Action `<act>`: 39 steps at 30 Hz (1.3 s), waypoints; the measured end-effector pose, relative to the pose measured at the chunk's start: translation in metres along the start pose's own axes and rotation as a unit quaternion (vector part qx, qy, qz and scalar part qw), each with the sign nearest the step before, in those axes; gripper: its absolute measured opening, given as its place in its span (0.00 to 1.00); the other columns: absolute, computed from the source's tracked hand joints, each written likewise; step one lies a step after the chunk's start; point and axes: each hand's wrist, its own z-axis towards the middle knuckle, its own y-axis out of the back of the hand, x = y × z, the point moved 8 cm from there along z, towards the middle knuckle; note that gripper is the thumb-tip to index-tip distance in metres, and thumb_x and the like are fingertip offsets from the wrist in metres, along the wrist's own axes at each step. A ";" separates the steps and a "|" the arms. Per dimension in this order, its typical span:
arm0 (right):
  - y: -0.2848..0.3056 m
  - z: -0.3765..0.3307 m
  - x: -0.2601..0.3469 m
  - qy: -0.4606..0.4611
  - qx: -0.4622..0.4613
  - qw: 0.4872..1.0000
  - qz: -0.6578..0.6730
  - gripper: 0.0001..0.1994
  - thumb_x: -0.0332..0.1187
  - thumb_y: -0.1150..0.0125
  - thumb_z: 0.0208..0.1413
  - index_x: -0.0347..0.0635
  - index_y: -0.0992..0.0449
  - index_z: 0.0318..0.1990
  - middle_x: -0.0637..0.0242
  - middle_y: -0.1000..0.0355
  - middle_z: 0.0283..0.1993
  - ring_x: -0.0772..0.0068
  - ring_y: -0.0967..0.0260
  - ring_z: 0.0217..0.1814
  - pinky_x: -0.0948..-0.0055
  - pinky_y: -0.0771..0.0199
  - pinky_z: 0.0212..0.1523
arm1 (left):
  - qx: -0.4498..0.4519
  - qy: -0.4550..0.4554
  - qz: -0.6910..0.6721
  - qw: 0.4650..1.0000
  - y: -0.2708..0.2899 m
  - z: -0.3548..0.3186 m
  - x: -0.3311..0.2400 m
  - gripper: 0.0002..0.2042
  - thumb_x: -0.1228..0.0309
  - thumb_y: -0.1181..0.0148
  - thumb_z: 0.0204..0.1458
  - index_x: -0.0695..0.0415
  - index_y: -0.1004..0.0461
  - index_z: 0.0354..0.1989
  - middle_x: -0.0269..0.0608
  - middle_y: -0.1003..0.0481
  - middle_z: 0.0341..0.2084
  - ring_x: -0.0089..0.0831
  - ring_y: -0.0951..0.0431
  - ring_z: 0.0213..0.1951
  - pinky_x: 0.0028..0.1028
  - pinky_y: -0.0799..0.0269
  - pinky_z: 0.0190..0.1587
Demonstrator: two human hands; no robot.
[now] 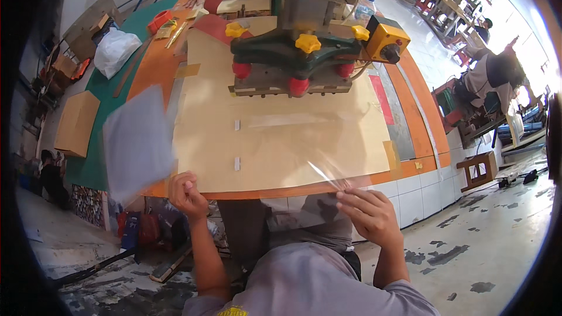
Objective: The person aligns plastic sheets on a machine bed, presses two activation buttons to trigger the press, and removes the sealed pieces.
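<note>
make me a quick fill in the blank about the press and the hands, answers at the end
1. The right hand pinches clear film, while the blurred whitish sheet is nearer the ____ hand.
2. The star-shaped knobs on the press are ____ in colour.
3. The round balls under its frame are ____ in colour.
4. The white plastic bag lies on a surface coloured ____.

Missing words: left; yellow; red; green
</note>
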 end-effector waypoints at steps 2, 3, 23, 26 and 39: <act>0.005 -0.011 0.001 -0.007 0.005 1.000 0.000 0.18 0.26 0.30 0.51 0.49 0.15 0.51 0.72 0.18 0.61 0.66 0.22 0.64 0.64 0.24 0.57 | -0.001 -0.002 0.000 1.000 0.000 0.000 -0.001 0.18 0.65 0.50 0.69 0.63 0.24 0.28 0.48 0.20 0.28 0.47 0.19 0.33 0.40 0.25 0.38; 0.009 -0.014 0.001 -0.011 0.009 1.000 -0.001 0.18 0.27 0.29 0.51 0.50 0.16 0.51 0.73 0.19 0.61 0.66 0.22 0.64 0.65 0.24 0.57 | -0.002 -0.001 0.003 1.000 0.000 0.001 -0.001 0.18 0.65 0.51 0.69 0.63 0.24 0.28 0.48 0.20 0.28 0.47 0.19 0.33 0.40 0.26 0.38; 0.012 -0.395 -0.301 -0.583 -0.115 0.795 0.117 0.14 0.16 0.46 0.59 0.32 0.16 0.49 0.57 0.14 0.43 0.70 0.17 0.43 0.71 0.17 0.44 | 0.008 0.011 0.014 1.000 -0.003 -0.005 0.007 0.16 0.69 0.51 0.68 0.65 0.24 0.30 0.48 0.21 0.30 0.46 0.19 0.35 0.41 0.23 0.43; -0.083 -0.459 -0.315 -0.606 -0.116 0.784 0.069 0.11 0.21 0.41 0.61 0.35 0.13 0.45 0.60 0.14 0.40 0.70 0.18 0.37 0.71 0.19 0.42 | 0.009 0.022 -0.002 1.000 -0.005 -0.009 0.013 0.15 0.70 0.52 0.68 0.66 0.25 0.30 0.48 0.21 0.30 0.46 0.20 0.35 0.40 0.23 0.44; -0.423 -0.626 -0.268 -0.584 0.211 0.783 -0.033 0.15 0.34 0.46 0.66 0.51 0.12 0.49 0.53 0.15 0.46 0.50 0.18 0.53 0.53 0.19 0.52 | 0.059 0.113 -0.041 0.991 -0.019 -0.027 0.061 0.12 0.72 0.50 0.68 0.68 0.24 0.35 0.51 0.20 0.37 0.47 0.21 0.40 0.42 0.24 0.49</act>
